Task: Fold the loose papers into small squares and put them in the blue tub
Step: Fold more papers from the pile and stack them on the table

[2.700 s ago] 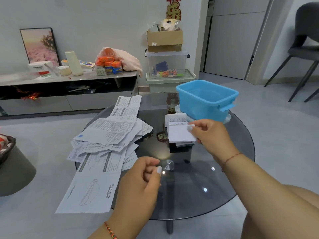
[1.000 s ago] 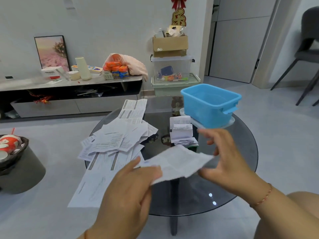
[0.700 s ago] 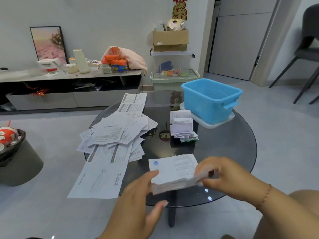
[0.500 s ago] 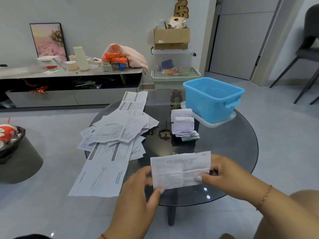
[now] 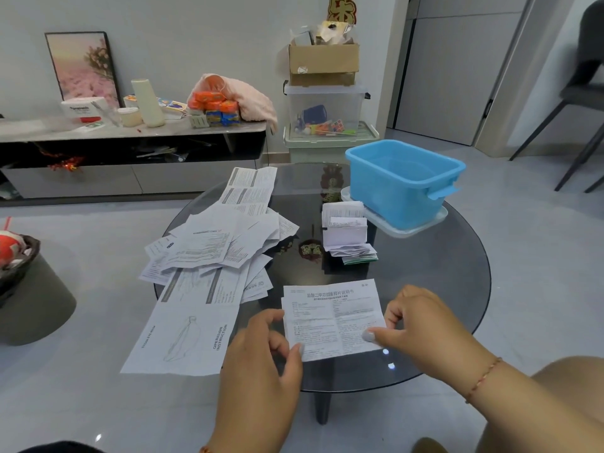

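A printed leaflet (image 5: 331, 322) is lying flat on the round glass tabletop (image 5: 434, 289), near its front rim, with its lower edge nearly reaching that rim. The left hand (image 5: 261, 364) is pinching the leaflet's left edge, its grip clamped there with thumb on top at the lower left corner. The right hand (image 5: 421, 325) is gripping the leaflet's right edge, thumb pressing down on the sheet and fingers curling at the edge beside it.

Behind the leaflet, toward the middle of the tabletop, a small stack of folded papers (image 5: 346, 232) is sitting well apart from it, with bare glass showing between the two. Behind and to the right of the leaflet, the blue tub (image 5: 402, 184) is standing upright on a clear lid (image 5: 418, 225) close to the far right rim; the folded stack is sitting just beside its near left corner. What the tub is holding cannot be made out.

To the left of the leaflet, a spread of loose papers (image 5: 222, 246) is covering the left part of the tabletop, and one large sheet with a line drawing (image 5: 183, 338) is hanging over the front left rim, its right edge lying just beside the left hand. To the right of the leaflet, a broad stretch of dark glass is running out to the right rim.
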The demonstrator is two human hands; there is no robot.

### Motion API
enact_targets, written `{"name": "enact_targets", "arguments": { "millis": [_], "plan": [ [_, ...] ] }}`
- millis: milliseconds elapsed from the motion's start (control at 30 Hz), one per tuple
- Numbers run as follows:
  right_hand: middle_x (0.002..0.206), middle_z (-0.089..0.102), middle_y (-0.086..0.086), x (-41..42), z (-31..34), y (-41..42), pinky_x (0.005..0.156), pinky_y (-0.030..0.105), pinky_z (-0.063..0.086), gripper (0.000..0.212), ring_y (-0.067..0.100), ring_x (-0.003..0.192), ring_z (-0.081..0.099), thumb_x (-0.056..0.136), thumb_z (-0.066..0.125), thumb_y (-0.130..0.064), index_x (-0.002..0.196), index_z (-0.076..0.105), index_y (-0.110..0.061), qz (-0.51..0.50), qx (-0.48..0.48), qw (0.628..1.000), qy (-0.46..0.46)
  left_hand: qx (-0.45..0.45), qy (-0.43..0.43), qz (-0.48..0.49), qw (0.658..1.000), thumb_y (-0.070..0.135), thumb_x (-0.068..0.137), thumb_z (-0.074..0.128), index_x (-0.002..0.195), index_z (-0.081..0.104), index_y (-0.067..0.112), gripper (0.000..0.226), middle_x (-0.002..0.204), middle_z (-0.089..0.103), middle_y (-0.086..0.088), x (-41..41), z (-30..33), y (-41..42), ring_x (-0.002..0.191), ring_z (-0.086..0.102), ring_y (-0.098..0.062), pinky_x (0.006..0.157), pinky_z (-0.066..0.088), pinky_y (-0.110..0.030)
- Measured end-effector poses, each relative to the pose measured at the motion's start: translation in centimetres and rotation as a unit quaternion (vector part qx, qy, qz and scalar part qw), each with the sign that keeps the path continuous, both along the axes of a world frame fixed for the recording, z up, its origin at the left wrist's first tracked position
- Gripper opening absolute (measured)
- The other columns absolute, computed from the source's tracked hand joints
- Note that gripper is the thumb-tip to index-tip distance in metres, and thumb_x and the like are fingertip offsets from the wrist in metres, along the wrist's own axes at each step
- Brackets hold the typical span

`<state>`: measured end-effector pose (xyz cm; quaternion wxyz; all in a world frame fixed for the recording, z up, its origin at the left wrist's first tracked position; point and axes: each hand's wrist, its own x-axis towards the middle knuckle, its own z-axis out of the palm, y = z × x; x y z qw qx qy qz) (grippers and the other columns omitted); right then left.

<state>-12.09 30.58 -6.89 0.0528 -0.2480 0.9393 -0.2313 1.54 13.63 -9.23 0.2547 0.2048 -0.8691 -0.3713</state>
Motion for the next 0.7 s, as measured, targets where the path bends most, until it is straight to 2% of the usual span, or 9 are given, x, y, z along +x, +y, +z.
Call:
{"name": "enact_targets", "arguments": {
  "millis": [100,167,233,300,333,433,533,633,700],
  "plan": [
    [0.081,0.049,-0.008,0.2,0.4,-0.3,0.068,0.023,0.036,0.041,0.01,0.087,0.048,0.072,0.073,-0.05,0.053,0.052,-0.02,-0.013,0.017,1.0,-0.01,-0.036,-0.02,-0.003,0.999,0.024,0.079,0.072,0.11,0.044,0.037,0.043,0.073,0.055,0.018,-0.3,-0.3,-0.1,0.084,0.05,-0.005,0.071,0.036,-0.012],
    [0.081,0.048,-0.008,0.3,0.7,-0.4,0.066,0.023,0.036,0.042,0.011,0.086,0.049,0.073,0.073,-0.05,0.052,0.049,-0.021,-0.018,0.028,0.999,-0.017,-0.091,-0.018,0.013,0.996,0.021,0.075,0.075,0.109,0.053,0.031,0.041,0.084,0.053,0.019,-0.3,-0.7,-0.4,0.086,0.046,-0.006,0.073,0.034,-0.013],
    [0.08,0.047,-0.008,0.5,1.0,-0.5,0.063,0.021,0.035,0.043,0.011,0.084,0.048,0.073,0.073,-0.05,0.052,0.047,-0.021,-0.023,0.036,0.999,-0.027,-0.197,0.049,-0.008,0.979,0.018,0.073,0.071,0.104,0.059,0.026,0.035,0.097,0.053,0.01,-0.4,-1.3,-0.5,0.091,0.042,-0.01,0.077,0.037,-0.021],
    [0.078,0.046,-0.007,0.8,1.4,-0.5,0.057,0.019,0.031,0.046,0.011,0.079,0.046,0.074,0.072,-0.05,0.052,0.043,-0.021,-0.02,0.049,0.998,-0.032,-0.274,0.141,-0.072,0.948,0.025,0.074,0.06,0.102,0.06,0.023,0.028,0.103,0.056,0.005,-0.5,-2.0,0.3,0.095,0.046,-0.017,0.083,0.039,-0.029],
    [0.075,0.046,-0.007,1.2,1.6,-0.5,0.055,0.018,0.029,0.048,0.01,0.074,0.045,0.075,0.071,-0.05,0.051,0.042,-0.02,-0.017,0.059,0.998,-0.035,-0.296,0.159,-0.104,0.936,0.03,0.073,0.058,0.101,0.062,0.022,0.029,0.103,0.06,0.004,-0.5,-2.4,0.8,0.095,0.049,-0.017,0.085,0.038,-0.03],
    [0.06,0.043,-0.005,3.0,2.4,-0.3,0.049,0.02,0.029,0.052,0.007,0.055,0.039,0.077,0.066,-0.052,0.052,0.039,-0.016,-0.005,0.096,0.994,-0.047,-0.349,0.119,-0.157,0.916,0.051,0.066,0.058,0.104,0.066,0.019,0.05,0.102,0.067,0.002,-0.5,-3.1,1.7,0.096,0.05,-0.016,0.086,0.036,-0.03],
    [0.068,0.048,-0.005,4.6,3.8,-0.1,0.054,0.021,0.032,0.052,0.01,0.064,0.045,0.08,0.054,-0.061,0.058,0.04,-0.017,-0.008,0.137,0.99,0.03,-0.381,0.098,-0.2,0.897,0.055,0.062,0.058,0.109,0.057,0.021,0.058,0.104,0.068,0.004,-0.4,-3.5,1.0,0.1,0.05,-0.015,0.089,0.037,-0.03],
    [0.074,0.051,-0.007,4.1,4.8,0.5,0.059,0.02,0.035,0.045,0.007,0.072,0.047,0.079,0.054,-0.061,0.062,0.044,-0.021,0.019,0.065,0.992,0.107,-0.366,0.129,-0.238,0.891,0.044,0.066,0.063,0.098,0.057,0.025,0.038,0.101,0.067,0.009,-0.8,-3.5,0.1,0.1,0.054,-0.011,0.093,0.04,-0.028],
    [0.077,0.056,-0.011,3.1,4.5,0.9,0.063,0.019,0.04,0.036,0.006,0.078,0.051,0.075,0.054,-0.062,0.066,0.052,-0.027,0.08,-0.043,0.993,0.08,-0.347,0.156,-0.267,0.886,0.031,0.07,0.065,0.087,0.056,0.024,0.02,0.095,0.067,0.01,-1.1,-3.4,-0.1,0.098,0.058,-0.009,0.094,0.043,-0.029]
  ]
}}
